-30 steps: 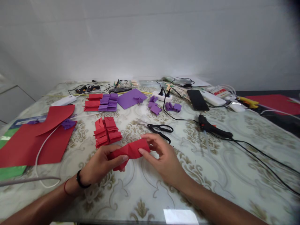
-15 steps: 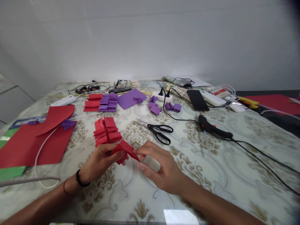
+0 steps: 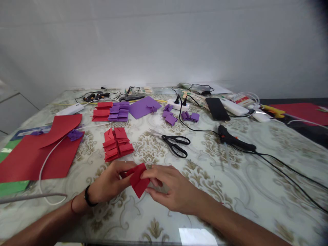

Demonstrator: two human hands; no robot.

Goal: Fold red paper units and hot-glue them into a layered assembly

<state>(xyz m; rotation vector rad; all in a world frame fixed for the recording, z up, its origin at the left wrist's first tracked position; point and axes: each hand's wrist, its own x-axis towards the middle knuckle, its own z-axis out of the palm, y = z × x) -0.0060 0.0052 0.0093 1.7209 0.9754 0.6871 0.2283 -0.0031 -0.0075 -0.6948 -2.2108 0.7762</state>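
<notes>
Evidently, the left hand and right hand pinch red paper at lower centre. Uneven pressure could crease it crookedly.

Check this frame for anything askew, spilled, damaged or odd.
Nothing looks spilled. A white cable trails across the red sheets at left instead of lying clear, slightly untidy. The held red paper looks folded, not torn.

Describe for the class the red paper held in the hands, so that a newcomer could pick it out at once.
On the patterned tabletop, find the folded red pieces left of the black scissors. Nearer the viewer, the left hand and right hand hold a creased red paper. Unlike those folded red pieces, it is gripped in fingers.
</notes>
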